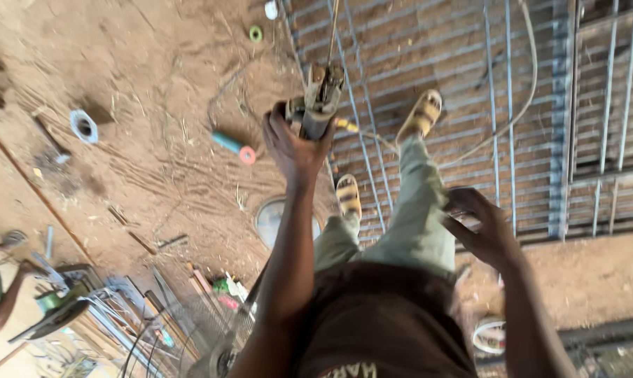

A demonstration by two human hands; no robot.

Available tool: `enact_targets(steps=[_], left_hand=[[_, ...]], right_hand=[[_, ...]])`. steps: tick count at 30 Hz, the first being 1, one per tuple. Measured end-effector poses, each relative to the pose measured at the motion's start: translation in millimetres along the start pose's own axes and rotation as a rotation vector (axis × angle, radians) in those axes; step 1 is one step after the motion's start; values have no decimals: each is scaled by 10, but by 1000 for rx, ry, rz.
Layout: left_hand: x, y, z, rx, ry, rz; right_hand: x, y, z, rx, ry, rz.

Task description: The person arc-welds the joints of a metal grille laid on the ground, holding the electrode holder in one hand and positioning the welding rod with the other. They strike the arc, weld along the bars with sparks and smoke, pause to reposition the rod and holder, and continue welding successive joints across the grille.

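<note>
Your left hand point(292, 143) is closed around the handle of a welding clamp point(320, 98), which sits up at twelve o'clock from your wrist with a thin rod point(332, 31) sticking out of its head. The clamp looks like hard, rusty metal — stiff and fairly light, rough enough not to slip. Keep hold low on the handle; the rod is thin and likely bends or snaps if knocked.

Your right hand point(481, 227) holds nothing — fingers spread loosely at four o'clock from the clamp, near your thigh.

Under the clamp's tip lies a metal grille point(470, 91) of thin bars, with your sandalled feet point(420, 115) standing on it; a cable point(523, 91) loops across it at two o'clock. Open dirt floor point(155, 140) spreads to nine o'clock, dotted with a teal tube point(232, 145). At seven o'clock another person's arm point(1, 308) rests by a grinder point(57, 308) — crowded there.
</note>
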State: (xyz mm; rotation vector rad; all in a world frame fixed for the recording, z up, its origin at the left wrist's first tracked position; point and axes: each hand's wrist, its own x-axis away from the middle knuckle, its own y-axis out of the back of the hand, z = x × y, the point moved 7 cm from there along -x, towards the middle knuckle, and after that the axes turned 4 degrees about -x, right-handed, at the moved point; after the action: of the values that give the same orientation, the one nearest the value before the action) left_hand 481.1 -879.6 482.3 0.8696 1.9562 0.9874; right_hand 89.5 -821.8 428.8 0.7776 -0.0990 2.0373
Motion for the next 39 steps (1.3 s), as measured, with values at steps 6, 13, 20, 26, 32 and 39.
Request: enact_targets(steps=[6, 13, 20, 26, 32, 39], left_hand=[[-267, -1210, -216, -221, 136, 345], [166, -2795, 126, -149, -27, 421], [430, -4230, 1168, 595, -106, 953], [604, -4600, 1901, 654, 100, 1133], [692, -4725, 1824, 482, -120, 1060], [991, -4914, 1857, 537, 54, 1072]], right_hand=[[-2303, -786, 334, -582, 109, 294], [-4036, -1721, -612, -1058, -43, 49], [-5129, -1938, -1867, -1036, -146, -290], [-5263, -2298, -2403, -996, -128, -463], [-5098, -2179, -2665, -754, -88, -504], [-5450, -2165, -2576, -360, 100, -393]])
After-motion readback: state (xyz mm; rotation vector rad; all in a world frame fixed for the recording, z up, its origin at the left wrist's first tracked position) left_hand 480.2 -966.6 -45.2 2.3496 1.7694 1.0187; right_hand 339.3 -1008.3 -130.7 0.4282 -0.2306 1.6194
